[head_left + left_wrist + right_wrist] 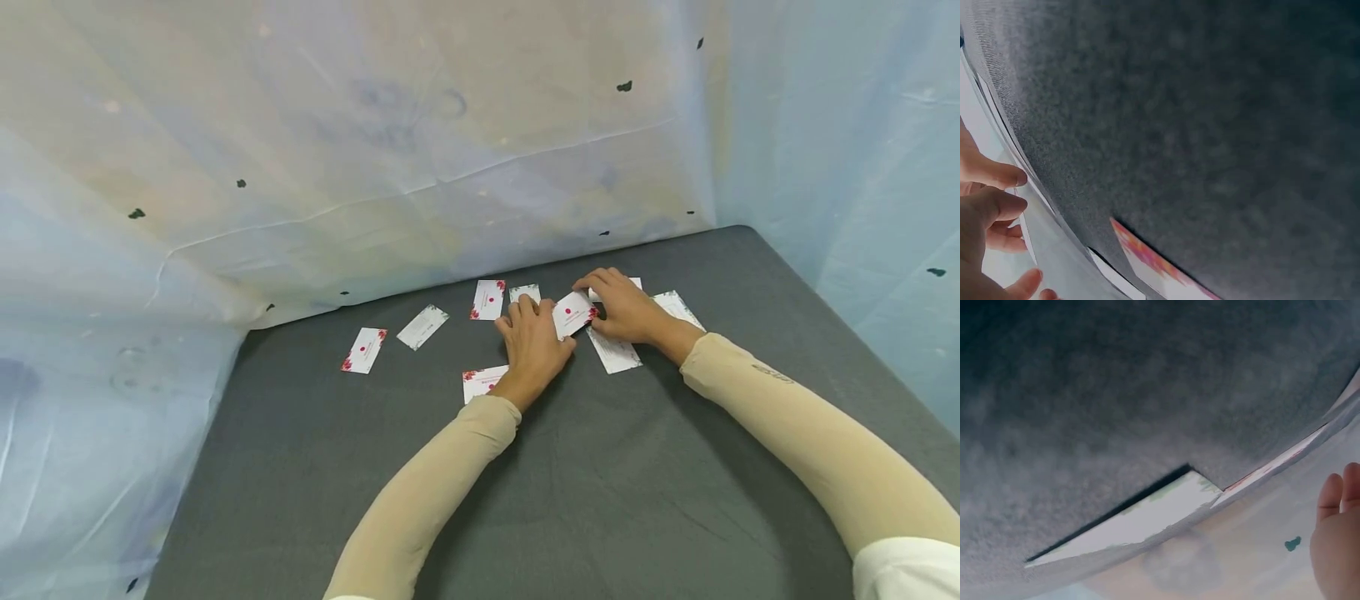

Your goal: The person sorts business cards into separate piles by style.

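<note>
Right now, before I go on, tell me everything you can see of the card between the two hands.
The card is a thin white rectangle that looks like stiff paper, with a red dot near its middle, red floral print by the right thumb and lettering too small to read. Its printed face shows in the head view, set at a slant. The left hand and right hand appear to hold it from opposite sides, seemingly raised off the grey surface.

A white card (573, 309) with a red dot and red flowers is held between the left hand (532, 343) and right hand (628, 308), right of centre. Red-cornered cards (364, 350) lie flat from centre leftward; grey-green-edged cards (618, 353) lie there too and around the right hand.
</note>
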Tool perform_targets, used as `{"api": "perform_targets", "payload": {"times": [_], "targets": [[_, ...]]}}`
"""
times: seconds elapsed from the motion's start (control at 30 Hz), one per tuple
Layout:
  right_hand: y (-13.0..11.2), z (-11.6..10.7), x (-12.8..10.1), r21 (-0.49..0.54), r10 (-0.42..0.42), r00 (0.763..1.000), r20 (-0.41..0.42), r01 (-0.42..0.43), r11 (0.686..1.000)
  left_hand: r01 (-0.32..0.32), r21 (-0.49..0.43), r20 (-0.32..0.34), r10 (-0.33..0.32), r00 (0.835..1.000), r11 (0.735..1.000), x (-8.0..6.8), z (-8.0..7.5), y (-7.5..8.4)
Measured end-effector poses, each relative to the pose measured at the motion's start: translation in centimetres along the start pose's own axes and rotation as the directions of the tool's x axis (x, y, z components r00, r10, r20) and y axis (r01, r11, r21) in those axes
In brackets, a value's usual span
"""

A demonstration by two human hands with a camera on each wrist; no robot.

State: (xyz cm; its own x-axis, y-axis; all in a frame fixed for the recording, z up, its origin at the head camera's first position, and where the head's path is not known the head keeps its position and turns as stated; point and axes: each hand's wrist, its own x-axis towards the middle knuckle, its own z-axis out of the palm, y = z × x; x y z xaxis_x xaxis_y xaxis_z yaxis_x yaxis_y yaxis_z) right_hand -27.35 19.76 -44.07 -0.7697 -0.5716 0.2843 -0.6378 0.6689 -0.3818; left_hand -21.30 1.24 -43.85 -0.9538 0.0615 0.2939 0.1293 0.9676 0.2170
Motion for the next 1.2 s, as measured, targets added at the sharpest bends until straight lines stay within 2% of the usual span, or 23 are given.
{"api": "perform_targets", "payload": {"times": [0.23,0.33,0.7,0.87,1.07,1.2], "targets": [[-0.5,0.1,-0.2,0.091,0.034,0.999,-0.021,-0.032,0.995,0.003,-0.06,-0.003,-0.003,1.0,0.998,-0.1,-0.6,-0.6],[-0.7,0.1,-0.4,0.117,0.034,0.999,-0.017,-0.031,0.993,-0.007,-0.089,0.021,0.009,1.0,0.996,-0.3,-0.9,-1.0],[-0.6,0.2,-1.3,0.117,0.038,0.999,-0.025,-0.035,0.993,-0.029,-0.127,0.112,0.043,0.993,0.992,-0.6,-1.3,-2.1],[-0.8,0.0,-1.8,0.149,0.059,0.998,-0.012,-0.057,0.987,-0.046,-0.155,0.093,0.061,0.994,0.987,-0.7,-1.2,-2.6],[-1.4,-0.2,-2.6,0.165,0.065,0.998,0.023,-0.067,0.984,-0.033,-0.191,0.087,0.051,0.995,0.981,-1.4,-1.3,-2.9],[-1.5,-0.6,-2.9,0.177,0.06,0.998,0.007,-0.06,0.982,-0.042,-0.195,0.09,0.061,0.994,0.98,-1.4,-1.3,-2.9]]}}
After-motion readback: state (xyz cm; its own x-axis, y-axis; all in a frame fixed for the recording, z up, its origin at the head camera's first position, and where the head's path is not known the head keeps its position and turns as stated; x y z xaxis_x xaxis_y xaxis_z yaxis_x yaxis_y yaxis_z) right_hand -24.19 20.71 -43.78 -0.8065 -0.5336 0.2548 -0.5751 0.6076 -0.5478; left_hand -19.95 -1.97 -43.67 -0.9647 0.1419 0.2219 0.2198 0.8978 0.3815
